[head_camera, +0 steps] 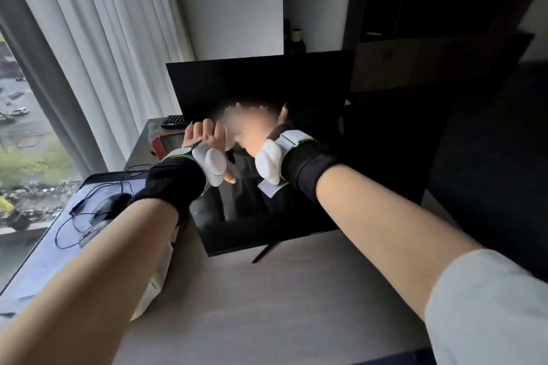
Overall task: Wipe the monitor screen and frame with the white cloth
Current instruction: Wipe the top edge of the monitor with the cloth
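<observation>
At mid-screen, both hands are raised against the monitor (261, 133), which stands on the desk (296, 299) with its screen dark and off. Left hand (201, 136): fingers look spread and fairly straight, palm toward the glass, near the left half of the screen; it seems to hold nothing, but contact with the glass cannot be confirmed. Right hand (261, 139): mostly lost in a blurred patch at screen centre; only a fingertip or two shows above it. Grip state of the right hand cannot be told.

White cloth: not clearly visible. A pale shape (229, 144) sits between the two hands, at the edge of the blur; it may be the cloth, not certain. Nothing else on the screen reads as cloth.

Progress, as judged: hands are at the middle of the screen, so wiping of the glass is probably under way or about to start. No streaks or cleaned bands can be made out on the dark surface, so the share done is unknown. Frame edges, top, sides and bottom strip, have no hand on them; count the frame as left to do.

Also present: curtain (98, 38), mouse (106, 207) with cable at left, keyboard (175, 121) behind.
</observation>
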Demonstrator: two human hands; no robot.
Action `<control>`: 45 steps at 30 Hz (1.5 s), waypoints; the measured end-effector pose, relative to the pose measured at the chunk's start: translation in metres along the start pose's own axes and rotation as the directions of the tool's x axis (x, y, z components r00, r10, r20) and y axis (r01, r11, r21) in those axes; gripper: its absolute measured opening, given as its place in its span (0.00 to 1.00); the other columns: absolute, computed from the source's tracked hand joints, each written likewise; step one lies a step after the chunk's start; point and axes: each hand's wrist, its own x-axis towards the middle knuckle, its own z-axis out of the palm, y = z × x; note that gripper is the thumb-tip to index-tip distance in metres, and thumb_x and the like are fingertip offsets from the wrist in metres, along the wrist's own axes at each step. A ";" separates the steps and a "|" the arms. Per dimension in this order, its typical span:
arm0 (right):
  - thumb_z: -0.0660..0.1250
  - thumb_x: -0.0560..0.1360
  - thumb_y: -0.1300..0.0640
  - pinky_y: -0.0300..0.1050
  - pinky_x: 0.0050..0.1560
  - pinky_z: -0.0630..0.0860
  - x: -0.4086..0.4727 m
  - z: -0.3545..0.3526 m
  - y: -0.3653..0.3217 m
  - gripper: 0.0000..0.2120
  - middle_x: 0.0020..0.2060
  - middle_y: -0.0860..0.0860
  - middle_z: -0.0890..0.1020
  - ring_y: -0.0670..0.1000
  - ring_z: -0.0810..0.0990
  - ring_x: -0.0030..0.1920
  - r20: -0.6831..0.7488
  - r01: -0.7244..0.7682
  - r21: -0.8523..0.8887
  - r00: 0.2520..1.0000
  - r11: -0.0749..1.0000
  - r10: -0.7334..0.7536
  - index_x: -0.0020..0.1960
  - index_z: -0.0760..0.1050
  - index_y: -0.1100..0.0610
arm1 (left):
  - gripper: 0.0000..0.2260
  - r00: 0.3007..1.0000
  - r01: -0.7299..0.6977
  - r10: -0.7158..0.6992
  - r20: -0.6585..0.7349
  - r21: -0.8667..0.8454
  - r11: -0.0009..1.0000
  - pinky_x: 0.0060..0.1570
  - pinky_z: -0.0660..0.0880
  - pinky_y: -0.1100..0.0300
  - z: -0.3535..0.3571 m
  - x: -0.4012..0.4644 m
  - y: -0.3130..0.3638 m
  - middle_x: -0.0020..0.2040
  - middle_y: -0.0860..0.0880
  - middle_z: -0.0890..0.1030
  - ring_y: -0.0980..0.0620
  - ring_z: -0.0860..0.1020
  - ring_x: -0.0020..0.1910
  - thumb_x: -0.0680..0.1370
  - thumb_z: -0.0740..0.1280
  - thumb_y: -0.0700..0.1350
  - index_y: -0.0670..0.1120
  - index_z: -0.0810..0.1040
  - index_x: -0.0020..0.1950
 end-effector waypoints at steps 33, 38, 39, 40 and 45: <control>0.66 0.73 0.45 0.57 0.65 0.62 -0.036 -0.028 0.243 0.21 0.53 0.55 0.79 0.57 0.76 0.57 -0.128 0.009 0.124 0.992 0.992 0.007 0.62 0.67 0.53 | 0.44 0.989 0.141 -0.142 -0.036 -0.038 0.989 0.69 0.52 0.51 -0.006 -0.006 0.012 0.50 0.49 0.61 0.42 0.66 0.58 0.52 0.80 0.58 0.48 0.59 0.59; 0.67 0.72 0.45 0.58 0.64 0.62 -0.048 -0.037 0.300 0.23 0.53 0.55 0.80 0.58 0.76 0.57 -0.109 -0.037 0.101 0.993 0.994 0.048 0.63 0.67 0.51 | 0.44 0.982 0.187 -0.186 -0.033 0.039 0.982 0.68 0.54 0.52 -0.002 -0.002 0.013 0.53 0.46 0.66 0.43 0.66 0.57 0.50 0.79 0.60 0.49 0.58 0.56; 0.67 0.72 0.45 0.59 0.64 0.62 -0.051 -0.039 0.311 0.23 0.54 0.54 0.80 0.58 0.76 0.58 -0.094 -0.048 0.111 0.994 0.993 0.059 0.64 0.67 0.51 | 0.43 0.978 0.206 -0.205 -0.027 0.058 0.977 0.66 0.56 0.52 -0.001 -0.001 0.014 0.51 0.47 0.65 0.44 0.65 0.56 0.50 0.78 0.60 0.49 0.57 0.54; 0.66 0.73 0.45 0.60 0.65 0.61 -0.054 -0.040 0.321 0.23 0.54 0.54 0.79 0.58 0.75 0.58 -0.084 -0.059 0.121 0.994 0.991 0.069 0.64 0.67 0.51 | 0.43 0.974 0.227 -0.226 -0.015 0.075 0.971 0.65 0.56 0.53 -0.001 0.001 0.016 0.49 0.48 0.64 0.45 0.65 0.55 0.49 0.78 0.61 0.50 0.56 0.53; 0.67 0.73 0.45 0.63 0.66 0.61 -0.068 -0.044 0.362 0.20 0.53 0.53 0.79 0.58 0.75 0.58 -0.077 -0.112 0.142 0.989 0.984 0.123 0.62 0.68 0.49 | 0.47 0.952 0.300 -0.304 0.014 0.141 0.944 0.67 0.54 0.52 0.000 0.007 0.019 0.47 0.49 0.61 0.45 0.64 0.55 0.45 0.74 0.64 0.51 0.55 0.55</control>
